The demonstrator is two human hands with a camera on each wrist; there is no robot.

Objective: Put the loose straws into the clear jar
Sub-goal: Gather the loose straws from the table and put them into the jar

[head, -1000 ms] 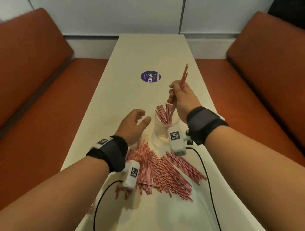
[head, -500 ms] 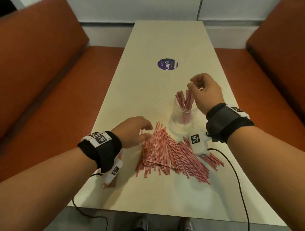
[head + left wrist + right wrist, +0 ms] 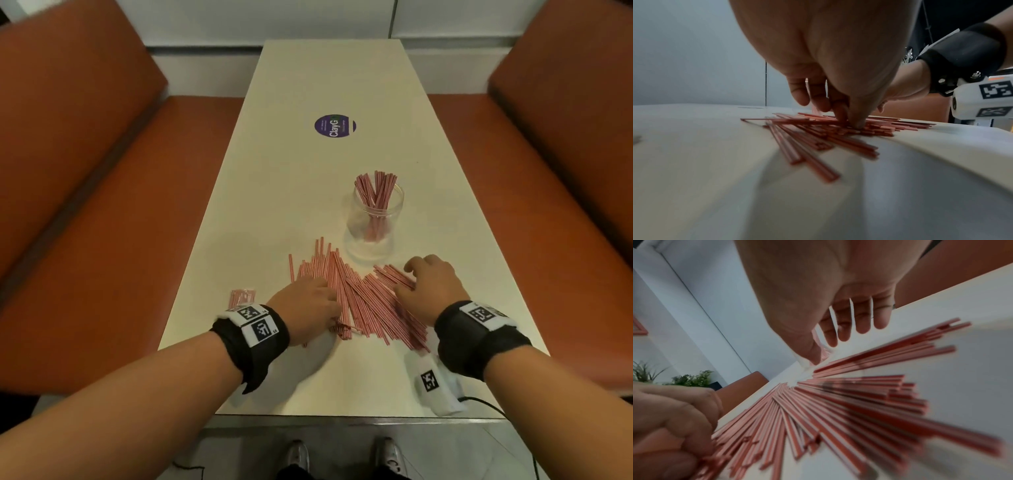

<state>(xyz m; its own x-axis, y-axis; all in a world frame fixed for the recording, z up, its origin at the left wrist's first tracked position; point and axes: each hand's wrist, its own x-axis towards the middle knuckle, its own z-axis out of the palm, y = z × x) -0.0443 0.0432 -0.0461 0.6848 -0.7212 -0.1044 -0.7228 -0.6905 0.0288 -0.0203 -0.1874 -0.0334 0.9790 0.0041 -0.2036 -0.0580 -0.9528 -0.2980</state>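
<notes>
its last straws dropped in the clear jar [image 3: 375, 219], the right hand [image 3: 432, 291] has come back empty, fingers relaxed, over the table's loose straws [image 3: 359, 298], where the left hand [image 3: 306, 308] pinches some; most remain.

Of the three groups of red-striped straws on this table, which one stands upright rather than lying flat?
The straws in the clear jar: that bunch stands on end, fanning above the rim. The big pile under both hands and the small bundle at the table's left edge lie flat.

Clear glossy jar [image 3: 374, 219], striped straws [image 3: 363, 298], smooth matt table [image 3: 294, 192], black cloth wristbands [image 3: 253, 337].
</notes>
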